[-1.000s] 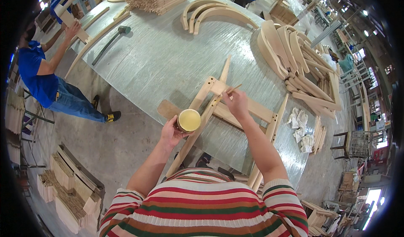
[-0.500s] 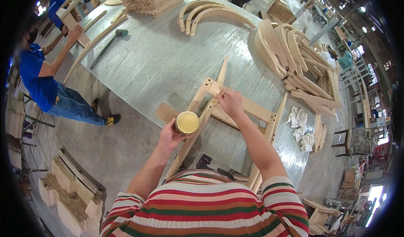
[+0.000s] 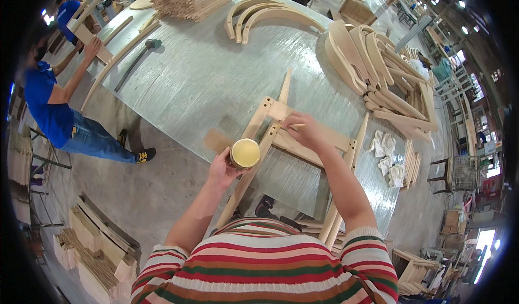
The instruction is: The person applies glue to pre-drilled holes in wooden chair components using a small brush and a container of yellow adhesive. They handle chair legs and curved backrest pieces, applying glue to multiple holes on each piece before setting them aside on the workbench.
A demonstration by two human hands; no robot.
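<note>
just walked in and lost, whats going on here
A person in a striped sweater holds a tub of pale yellow stuff in the left hand. The right hand pinches a thin stick over a corner of a wooden frame at the table. A mallet and curved wooden pieces lie farther off on it; at the left, a co-worker handles wooden parts.

- No text, label, brand, number or sign can be read.
</note>
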